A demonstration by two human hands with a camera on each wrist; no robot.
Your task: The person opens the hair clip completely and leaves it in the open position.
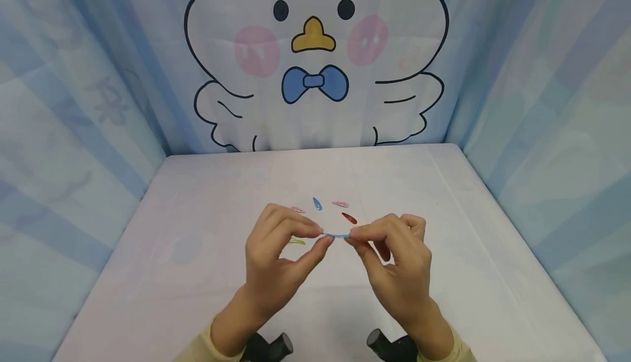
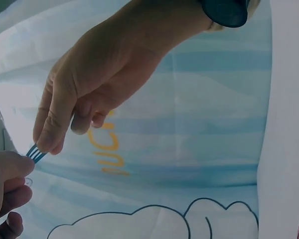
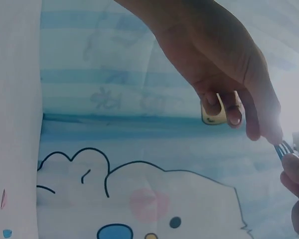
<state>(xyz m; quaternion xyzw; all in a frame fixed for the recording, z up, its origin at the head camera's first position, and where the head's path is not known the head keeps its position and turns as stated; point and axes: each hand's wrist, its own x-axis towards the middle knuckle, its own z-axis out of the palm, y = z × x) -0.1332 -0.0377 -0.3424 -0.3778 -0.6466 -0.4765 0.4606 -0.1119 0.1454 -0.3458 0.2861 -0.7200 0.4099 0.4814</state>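
Between both hands a slim blue snap hair clip [image 1: 337, 235] is held above the table. My left hand [image 1: 276, 255] pinches one end between thumb and fingertips. My right hand [image 1: 401, 263] pinches the other end the same way. In the left wrist view the clip [image 2: 36, 153] shows slots between its narrow strips. Behind the hands lie another blue clip [image 1: 317, 204], a pink clip [image 1: 340, 204] and a red clip [image 1: 349, 218]. A pinkish clip [image 1: 298, 210] and a yellow clip [image 1: 297, 241] are partly hidden by my left hand.
The white-covered table [image 1: 197, 197] is bounded by a blue curtain [image 1: 74, 132] at the left and another at the right. A cloth with a cartoon duck [image 1: 315, 121] hangs at the back. Dark tube-shaped mounts [image 1: 281, 344] sit by the wrists.
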